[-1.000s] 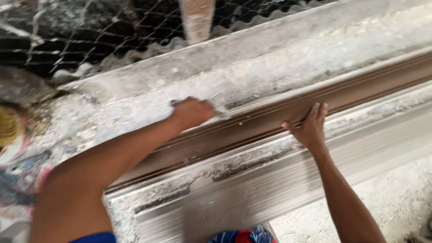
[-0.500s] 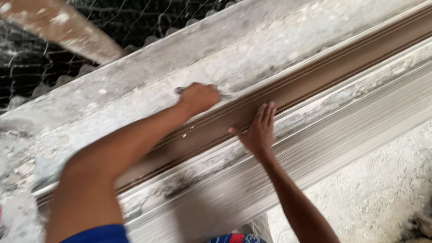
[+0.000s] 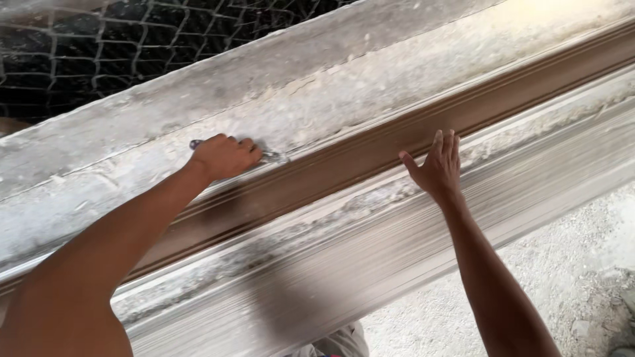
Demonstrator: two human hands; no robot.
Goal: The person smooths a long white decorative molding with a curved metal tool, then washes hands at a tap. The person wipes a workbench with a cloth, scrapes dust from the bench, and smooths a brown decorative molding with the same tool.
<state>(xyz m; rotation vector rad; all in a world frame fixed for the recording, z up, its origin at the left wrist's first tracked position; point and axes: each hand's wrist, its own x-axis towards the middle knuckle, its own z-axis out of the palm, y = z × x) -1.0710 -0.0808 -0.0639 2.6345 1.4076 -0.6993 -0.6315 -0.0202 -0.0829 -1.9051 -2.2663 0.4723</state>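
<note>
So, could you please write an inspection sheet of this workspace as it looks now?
Surface: long grey plaster-crusted bench, rough and dusty.
Job's things: brown ridged moulding channel along the bench; small metal tool.
Clutter: plaster crumbs beside the channel.
Hands: left hand closed on the tool; right hand flat on the channel's edge, fingers extended.
Cables: nothing seen.
Surroundings: wire mesh fence behind; gravelly ground.

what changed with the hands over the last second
Little moved. The right hand, flat on the long brown grooved moulding, slid left along it toward the left hand half a second ago, and now lies further from it again. The left hand kept its grip on the small metal scraping tool at the edge of the grey plaster-crusted ledge. The wire mesh fence behind is unchanged.
</note>
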